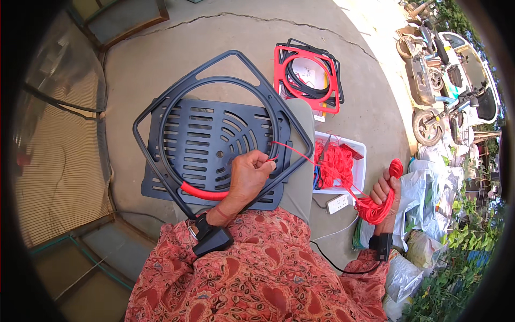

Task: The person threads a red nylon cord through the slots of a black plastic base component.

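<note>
A black square plastic frame with a round ring inside (233, 53) lies tilted on a slotted black plastic panel (200, 161) in front of me. Red cord is wound tightly round the ring's lower part, forming a red wrapping (204, 192). My left hand (249, 174) pinches a thin red cord by the ring's right side, its fingertips closed. From the ring the cord stretches over the frame's edge toward the right. Out to that side, my right hand (387, 190) is closed round a bundle of red cord (374, 211), with loops hanging below the fist.
A white bin (360, 161) of loose red cord holds scissors (323, 158). Behind it, a red frame (279, 70) and black frames lie on another white box. A white power strip (339, 203) is on the floor. Plastic sacks (424, 198) and a parked scooter (429, 126) stand right.
</note>
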Available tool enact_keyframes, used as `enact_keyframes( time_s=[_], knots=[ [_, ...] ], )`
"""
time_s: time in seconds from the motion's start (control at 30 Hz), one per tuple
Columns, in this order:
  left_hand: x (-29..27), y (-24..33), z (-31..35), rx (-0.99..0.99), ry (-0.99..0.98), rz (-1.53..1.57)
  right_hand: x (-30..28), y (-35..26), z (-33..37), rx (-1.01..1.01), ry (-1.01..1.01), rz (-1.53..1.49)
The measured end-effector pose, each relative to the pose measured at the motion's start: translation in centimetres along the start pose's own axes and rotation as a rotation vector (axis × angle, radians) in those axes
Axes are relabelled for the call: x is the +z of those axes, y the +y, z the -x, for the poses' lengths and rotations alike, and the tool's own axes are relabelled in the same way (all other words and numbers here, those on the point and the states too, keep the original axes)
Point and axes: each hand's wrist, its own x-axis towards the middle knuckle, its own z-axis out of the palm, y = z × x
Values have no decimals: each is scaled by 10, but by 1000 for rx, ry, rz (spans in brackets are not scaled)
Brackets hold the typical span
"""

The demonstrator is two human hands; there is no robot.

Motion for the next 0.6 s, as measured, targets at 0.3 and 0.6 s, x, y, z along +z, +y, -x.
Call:
enact_keyframes(
  time_s=[0.3, 0.6],
  knots=[
    [6, -5, -3, 20, 23, -23, -180, -50, 153, 26, 753, 331],
    [4, -3, -4, -1, -45, 13, -138, -16, 91, 32, 769, 910]
  ],
)
